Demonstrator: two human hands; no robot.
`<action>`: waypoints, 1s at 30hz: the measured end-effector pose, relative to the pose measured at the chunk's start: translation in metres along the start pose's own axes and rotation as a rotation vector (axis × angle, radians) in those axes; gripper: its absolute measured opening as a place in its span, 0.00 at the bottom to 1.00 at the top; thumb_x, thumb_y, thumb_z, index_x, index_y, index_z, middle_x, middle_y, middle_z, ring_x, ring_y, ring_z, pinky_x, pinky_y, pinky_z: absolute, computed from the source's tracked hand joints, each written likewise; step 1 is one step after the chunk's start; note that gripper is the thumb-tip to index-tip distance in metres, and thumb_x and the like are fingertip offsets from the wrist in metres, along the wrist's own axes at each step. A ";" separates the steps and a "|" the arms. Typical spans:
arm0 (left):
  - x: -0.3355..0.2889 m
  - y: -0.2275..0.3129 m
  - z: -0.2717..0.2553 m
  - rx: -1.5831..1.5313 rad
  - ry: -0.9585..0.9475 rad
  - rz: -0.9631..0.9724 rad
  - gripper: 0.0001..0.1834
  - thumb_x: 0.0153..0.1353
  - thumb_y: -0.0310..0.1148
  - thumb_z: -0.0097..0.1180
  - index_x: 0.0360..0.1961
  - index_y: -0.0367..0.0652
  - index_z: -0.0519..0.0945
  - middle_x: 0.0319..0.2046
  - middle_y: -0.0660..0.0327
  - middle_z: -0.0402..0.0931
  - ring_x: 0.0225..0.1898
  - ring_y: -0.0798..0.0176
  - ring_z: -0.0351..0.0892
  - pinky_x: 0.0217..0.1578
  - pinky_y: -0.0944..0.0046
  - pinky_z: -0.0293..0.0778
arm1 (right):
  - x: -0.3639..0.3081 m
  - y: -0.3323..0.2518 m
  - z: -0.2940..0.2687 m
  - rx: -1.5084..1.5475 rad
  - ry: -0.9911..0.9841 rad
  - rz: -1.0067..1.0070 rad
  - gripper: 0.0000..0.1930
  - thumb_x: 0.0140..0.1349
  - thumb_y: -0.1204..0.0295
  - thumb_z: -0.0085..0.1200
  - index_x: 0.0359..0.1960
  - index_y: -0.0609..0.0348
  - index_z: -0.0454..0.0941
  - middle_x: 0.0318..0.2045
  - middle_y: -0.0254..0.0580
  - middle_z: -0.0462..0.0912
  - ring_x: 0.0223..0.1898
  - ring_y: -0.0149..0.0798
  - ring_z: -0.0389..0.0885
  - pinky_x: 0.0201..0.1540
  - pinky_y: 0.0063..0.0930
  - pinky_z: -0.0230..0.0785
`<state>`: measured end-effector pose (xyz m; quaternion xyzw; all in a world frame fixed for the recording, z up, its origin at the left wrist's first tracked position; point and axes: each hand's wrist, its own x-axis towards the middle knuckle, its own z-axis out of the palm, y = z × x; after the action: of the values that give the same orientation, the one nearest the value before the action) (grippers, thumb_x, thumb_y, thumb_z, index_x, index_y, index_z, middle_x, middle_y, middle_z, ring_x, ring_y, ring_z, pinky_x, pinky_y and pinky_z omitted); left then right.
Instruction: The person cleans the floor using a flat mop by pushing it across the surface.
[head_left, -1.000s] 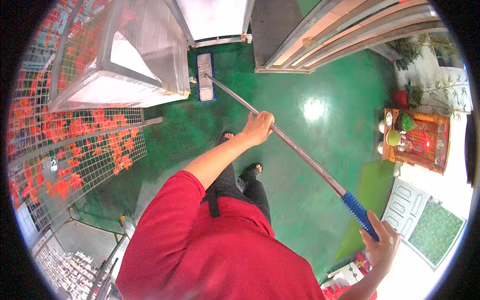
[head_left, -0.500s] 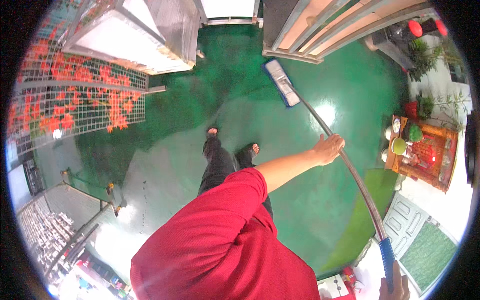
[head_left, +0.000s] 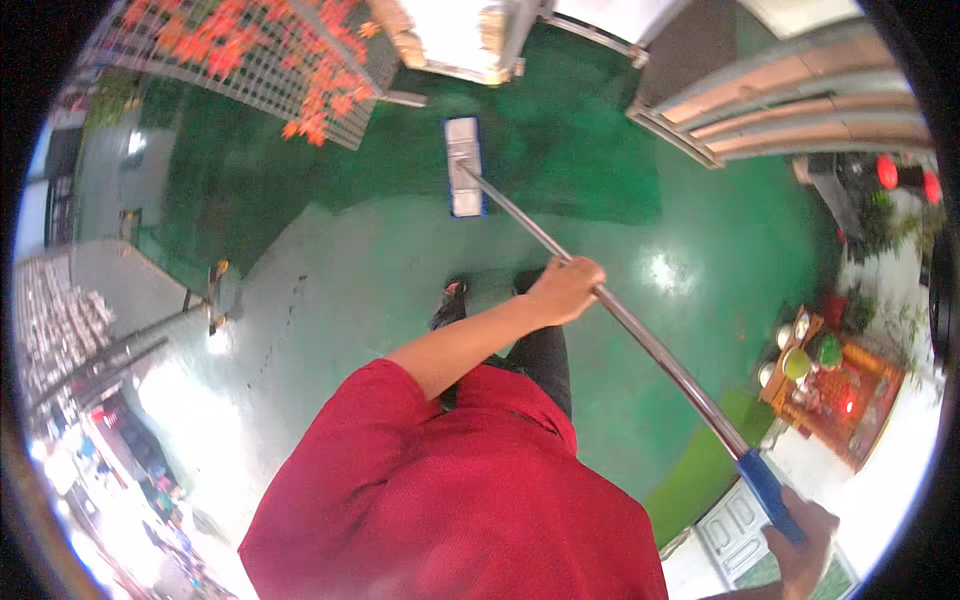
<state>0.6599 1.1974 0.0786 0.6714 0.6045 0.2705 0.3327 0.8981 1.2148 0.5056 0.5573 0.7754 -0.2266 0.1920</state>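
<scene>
A flat mop [head_left: 464, 195] with a white top and blue edging lies on the green floor [head_left: 620, 430], ahead of my feet. Its long metal pole slants from there down to the right. Partway along the pole, my left hand [head_left: 566, 291] is wrapped round the bare metal. My right hand [head_left: 806, 530] grips the blue handle [head_left: 765, 490] at the upper end of the pole, near the lower right rim. The floor around the mop head looks darker and wet, with a lighter patch nearer to me.
A metal grid [head_left: 250, 75] with orange-red leaves stands at the far left. Slatted wooden frames [head_left: 780, 110] are at the far right. A small red-lit altar [head_left: 840, 395] sits on the right, and a wheeled rack [head_left: 140, 265] on the left.
The mop head has swept left across the floor, and my left hand has moved left with the pole. My right hand still holds the handle. The whole view has turned toward the left.
</scene>
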 end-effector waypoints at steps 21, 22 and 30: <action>-0.265 -0.182 -0.060 0.254 -0.064 -1.016 0.35 0.53 0.39 0.50 0.60 0.46 0.48 0.64 0.58 0.38 0.65 0.53 0.31 0.56 0.35 0.41 | 0.157 -0.161 0.272 -0.061 -0.081 -0.584 0.20 0.49 0.58 0.52 0.47 0.36 0.71 0.25 0.44 0.78 0.30 0.49 0.76 0.30 0.40 0.68; -0.238 -0.160 -0.042 0.258 -0.073 -0.891 0.35 0.53 0.38 0.50 0.59 0.46 0.49 0.63 0.58 0.39 0.65 0.52 0.32 0.56 0.34 0.42 | 0.155 -0.126 0.255 -0.082 -0.068 -0.533 0.19 0.49 0.58 0.52 0.47 0.35 0.71 0.25 0.44 0.78 0.29 0.48 0.76 0.30 0.39 0.68; -0.055 0.064 0.136 0.113 -0.019 -0.172 0.35 0.47 0.32 0.56 0.56 0.46 0.52 0.58 0.53 0.48 0.62 0.44 0.42 0.52 0.33 0.44 | 0.026 0.152 0.144 -0.058 0.233 0.019 0.18 0.44 0.50 0.54 0.35 0.40 0.79 0.20 0.40 0.78 0.25 0.44 0.77 0.27 0.36 0.67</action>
<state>0.7978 1.1232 0.0446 0.6372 0.6711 0.2001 0.3217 1.0415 1.1957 0.3521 0.5813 0.7934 -0.1357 0.1187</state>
